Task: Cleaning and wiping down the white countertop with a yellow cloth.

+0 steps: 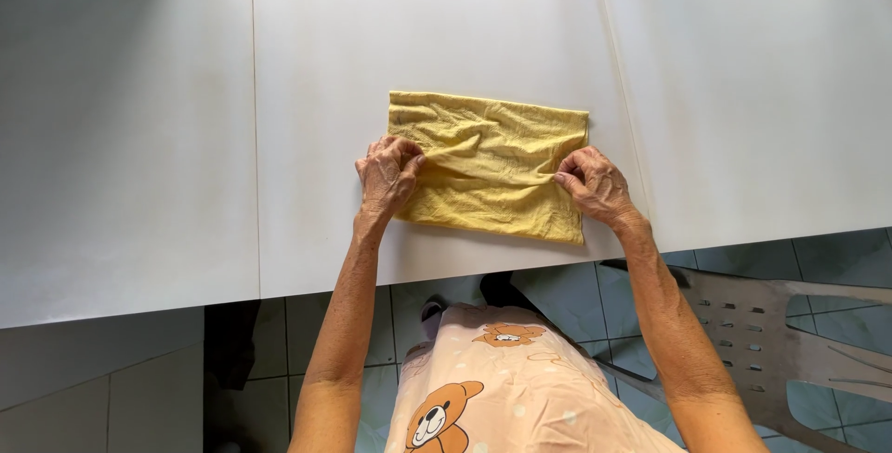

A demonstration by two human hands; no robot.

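One crumpled, mustard-yellow cotton cloth [488, 165], folded into a rough rectangle, lies flat on the white table [139, 137], near the table's front edge and close to the middle of the view. Its far edge runs fairly straight; its near edge slants a little, lower toward the right. Creases fan across the fabric from both short sides toward the middle.

Two bare hands are on the cloth, one at each short side. The left hand [387, 177] sits at the cloth's left edge with the fingers curled inward, thumb and fingertips pinching a small gather of the fabric; the knuckles face up. The right hand [595, 183] sits at the right edge in much the same way, fingers bent and closed together, nipping a fold of cloth between thumb and forefinger. Both forearms reach up from the bottom of the view and cross the table's front edge.

The table surface shows three pale panels, set apart by two thin seams; the cloth rests wholly on the middle panel, its right end just short of the right seam.

Below the table edge there is a grey-green tiled floor [557, 295]. One grey plastic chair [790, 341] with slotted holes stands at the lower right, near the right forearm. The person wears a peach-coloured garment [520, 388] printed with cartoon bears, of which two show
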